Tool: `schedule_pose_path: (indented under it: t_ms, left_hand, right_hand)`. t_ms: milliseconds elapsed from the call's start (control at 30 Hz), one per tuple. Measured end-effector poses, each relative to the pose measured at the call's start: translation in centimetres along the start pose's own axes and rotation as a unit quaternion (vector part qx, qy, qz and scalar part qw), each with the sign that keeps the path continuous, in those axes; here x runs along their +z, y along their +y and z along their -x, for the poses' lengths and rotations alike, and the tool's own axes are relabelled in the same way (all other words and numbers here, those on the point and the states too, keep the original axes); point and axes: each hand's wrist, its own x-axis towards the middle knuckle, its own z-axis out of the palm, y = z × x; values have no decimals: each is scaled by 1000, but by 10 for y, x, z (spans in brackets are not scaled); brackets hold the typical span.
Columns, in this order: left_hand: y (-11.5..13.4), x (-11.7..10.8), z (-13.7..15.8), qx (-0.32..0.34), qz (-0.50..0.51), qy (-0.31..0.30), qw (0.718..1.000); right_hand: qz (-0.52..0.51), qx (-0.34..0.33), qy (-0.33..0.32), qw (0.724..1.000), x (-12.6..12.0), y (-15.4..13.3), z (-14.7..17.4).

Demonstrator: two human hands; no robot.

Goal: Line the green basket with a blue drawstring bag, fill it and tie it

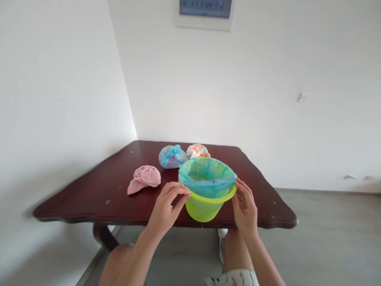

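A yellow-green plastic basket (202,210) with perforated walls stands near the front edge of the table. Inside it hangs a thin blue-green bag (208,189), whose pink drawstring edge stretches across the near side of the opening. My left hand (169,200) pinches the bag's edge at the left of the rim, thumb and fingers together. At the right of the rim, my right hand (245,202) grips the bag's edge, with fingers over the top and thumb beneath. The far part of the bag lies along the inner wall.
On the dark red wooden table (101,190) are a folded pink cloth (145,178), a blue bag (171,157) tied with pink string, and a white-and-orange patterned bundle (197,151). White walls stand behind and to the left. My legs are under the table.
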Motion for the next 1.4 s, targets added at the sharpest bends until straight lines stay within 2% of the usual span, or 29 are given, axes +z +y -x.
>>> schedule_pose_path:
  t_ms: [67,133,267,333,433,533,667,767,900,967,1067,1167,1267,1333,1400]
  left_hand:
    - [1,2,4,-7,-13,8,1000]
    - [0,1,3,-16,-51,8,999]
    - [-3,-1,-4,-20,-75,-60,995]
    - [-4,0,-5,-10,-58,-60,996]
    - [-4,5,-2,19,-28,-8,999]
    - [-6,12,6,54,-24,44,997]
    - [-15,28,24,56,-55,126,989]
    - [-24,45,40,38,-73,150,985]
    - [-37,59,56,18,-107,140,984]
    - [-43,58,62,9,-109,128,986]
    - [-46,48,66,-16,-112,86,990]
    - [-39,37,64,-41,-107,83,990]
    - [-22,32,51,-24,-107,95,989]
    - [-12,32,41,2,-129,56,990]
    - [-6,34,33,18,-156,4,988]
  right_hand:
    - [-10,-1,43,999,7,3,13]
    - [-11,7,57,998,10,4,23]
    - [-34,43,19,998,2,3,28]
    - [-35,52,1,998,-5,1,24]
    - [-22,71,-25,997,-11,0,15]
    - [-29,98,-52,993,-7,1,7]
    - [-31,83,10,996,10,13,12]
    - [-21,38,29,999,23,28,28]
    - [41,6,-17,999,28,47,57]
    - [78,11,-11,997,23,49,67]
    - [114,10,20,993,12,36,66]
    - [139,-44,7,989,5,12,46]
    - [181,-106,-59,976,5,-4,26]
    - [196,-120,-111,967,9,-2,25]
    - [203,-112,-164,959,15,9,37]
